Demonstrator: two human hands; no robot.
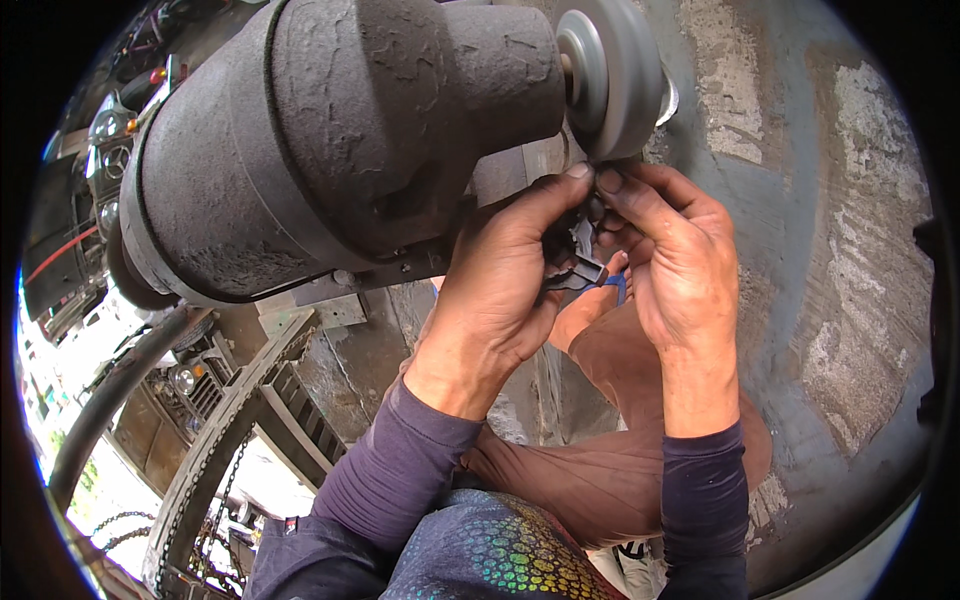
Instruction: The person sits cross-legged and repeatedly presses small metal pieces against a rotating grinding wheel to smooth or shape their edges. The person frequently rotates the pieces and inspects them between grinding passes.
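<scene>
My left hand (490, 285) and my right hand (682, 245) meet just below the grey grinding wheel (628, 80) of a bench grinder. Between them is a small dark metal part (586, 245) with a bracket-like end. The fingers of both hands are closed on it, thumbs raised toward the wheel's lower edge. Whether the part touches the wheel is hidden by my fingertips. The grinder's large, grimy motor housing (330, 140) fills the upper left, beside my left hand. I cannot tell whether the wheel is spinning.
My bent leg (620, 400) and a foot with a blue sandal strap (622, 288) lie beneath my hands. At the lower left are a metal frame with a hanging chain (200, 470) and a parked vehicle (185, 385). Worn, patchy flooring (860, 250) spreads to the right.
</scene>
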